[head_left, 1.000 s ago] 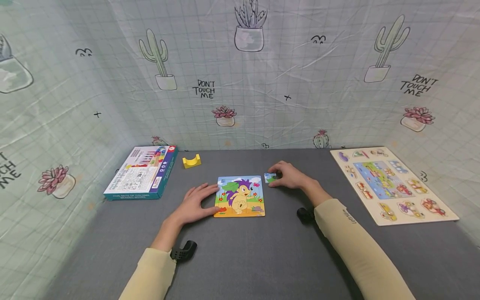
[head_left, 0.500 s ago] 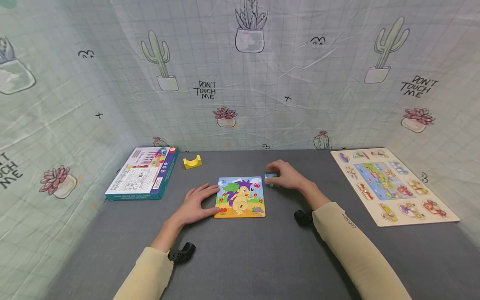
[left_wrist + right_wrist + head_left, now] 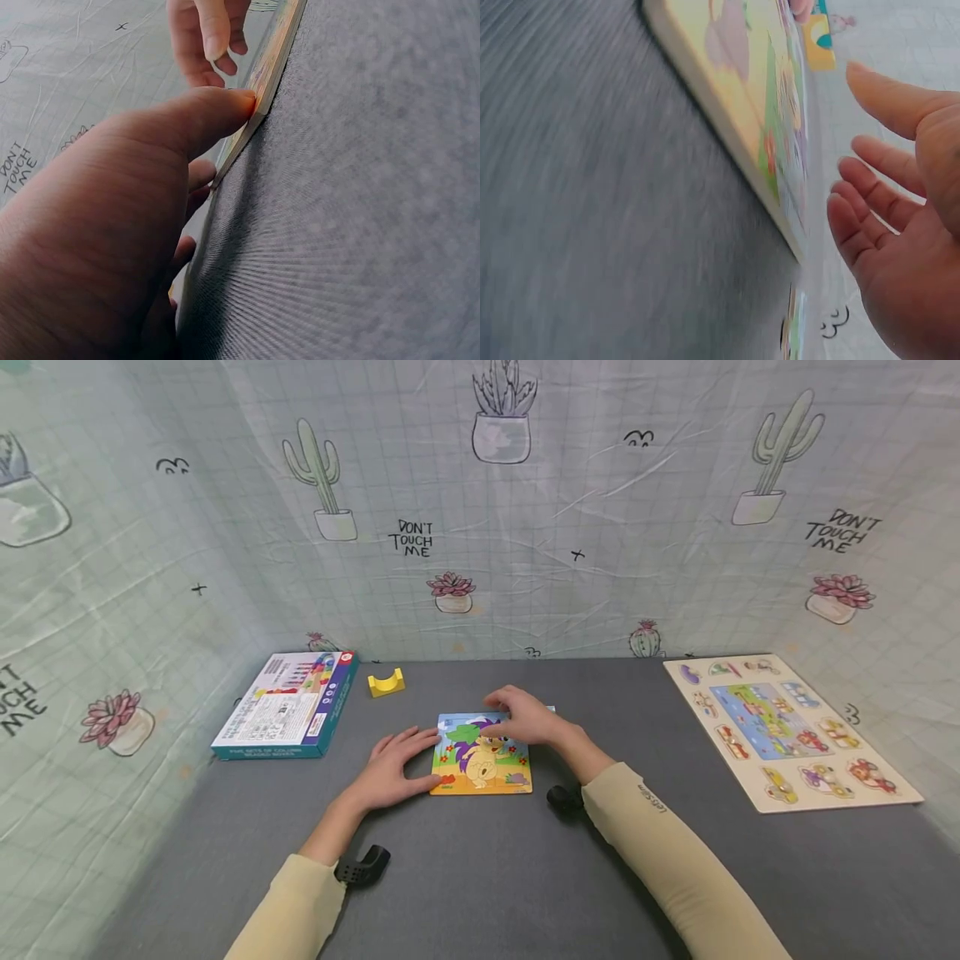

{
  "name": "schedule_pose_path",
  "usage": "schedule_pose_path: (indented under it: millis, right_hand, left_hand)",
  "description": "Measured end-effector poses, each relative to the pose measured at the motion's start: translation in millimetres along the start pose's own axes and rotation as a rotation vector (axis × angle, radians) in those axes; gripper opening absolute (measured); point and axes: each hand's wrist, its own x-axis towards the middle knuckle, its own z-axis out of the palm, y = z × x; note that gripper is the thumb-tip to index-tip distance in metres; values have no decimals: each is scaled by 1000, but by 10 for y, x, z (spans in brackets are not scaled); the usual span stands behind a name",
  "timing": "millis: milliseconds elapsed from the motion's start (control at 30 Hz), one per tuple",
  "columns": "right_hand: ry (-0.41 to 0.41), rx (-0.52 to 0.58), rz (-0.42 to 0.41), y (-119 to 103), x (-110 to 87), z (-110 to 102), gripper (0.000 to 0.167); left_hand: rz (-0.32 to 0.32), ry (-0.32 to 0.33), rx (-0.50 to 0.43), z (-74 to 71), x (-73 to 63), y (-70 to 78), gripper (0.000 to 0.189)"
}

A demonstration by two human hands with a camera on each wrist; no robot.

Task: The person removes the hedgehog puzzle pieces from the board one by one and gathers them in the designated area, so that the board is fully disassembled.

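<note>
Flat teal-and-white printed cardboard box [image 3: 273, 714] at the back-left corner of the grey desk [image 3: 480, 877], contents hidden. Yellow arch-shaped block [image 3: 386, 685] right of it, near the back edge. Left hand [image 3: 386, 768] has fingers spread wide; thumb on the front-left corner of the square purple-hedgehog picture puzzle [image 3: 483, 777], which lies mid-desk, index fingertip at its left edge. Right hand [image 3: 523, 718] hovers over the puzzle's back-right part, thumb and fingers apart. Small flat multicoloured piece [image 3: 793, 330] just beside the puzzle's right edge. Cream wooden animal-picture board [image 3: 750, 775] along the desk's right edge. Since 0.5 s ago, right hand has moved left from the piece; left hand unchanged.
</note>
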Motion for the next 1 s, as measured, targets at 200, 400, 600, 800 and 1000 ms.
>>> schedule_pose_path:
  millis: [200,400,600,800,1000]
  right_hand:
    - [-35,-57,40,-73,66,74,55]
    - [-66,-98,95,-124,85,112,57]
    - [-81,-164,149,-151,113,168,56]
    - [-74,-170,142,-194,94,179,53]
    - [-59,-127,143,-195,81,181,51]
  left_hand:
    - [13,11,1,-2,4,12,71]
    - [14,15,1,-8,1,19,71]
    - [11,15,-11,3,-2,21,70]
    - [12,21,-4,6,-4,1,70]
    - [16,14,-18,8,2,5,69]
